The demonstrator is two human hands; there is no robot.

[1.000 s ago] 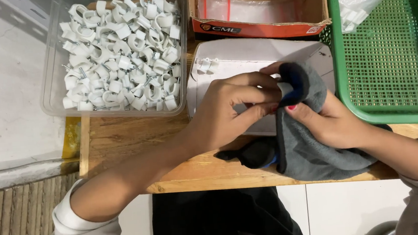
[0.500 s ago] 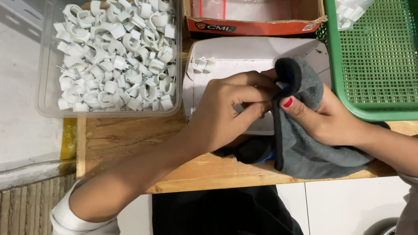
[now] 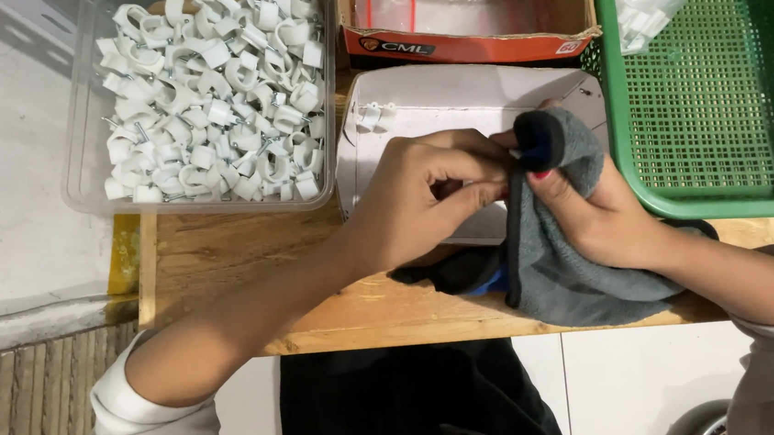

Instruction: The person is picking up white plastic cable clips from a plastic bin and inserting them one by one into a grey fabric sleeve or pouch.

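Head view: looking straight down on a wooden tabletop [image 3: 225,267], both forearms in frame.
Sleeves: white cuffs pushed up at the bottom corners.
Dark cloth: a black fabric mass [image 3: 411,409] lies below the table edge, nearest the viewer.
Grey cloth [image 3: 566,268]: draped over the table's near edge and up across the right hand; black lining shows at its top fold.
Right hand [image 3: 603,214]: wrapped in the grey cloth, fingers curled round and holding it; one red-painted nail visible.
Left hand [image 3: 427,196]: fingers drawn narrow, tips pinched together at the cloth's edge; what sits between them is hidden, cannot tell.
White box [image 3: 452,102]: flat, just behind the hands, two small white clips [image 3: 377,114] on its left corner.
Clear tub [image 3: 203,98]: far left, heaped with white plastic cable clips.
Cardboard box [image 3: 472,13]: far centre, holds clear bags.
Green basket [image 3: 717,81]: far right, mesh walls, bagged clips in its far corner.
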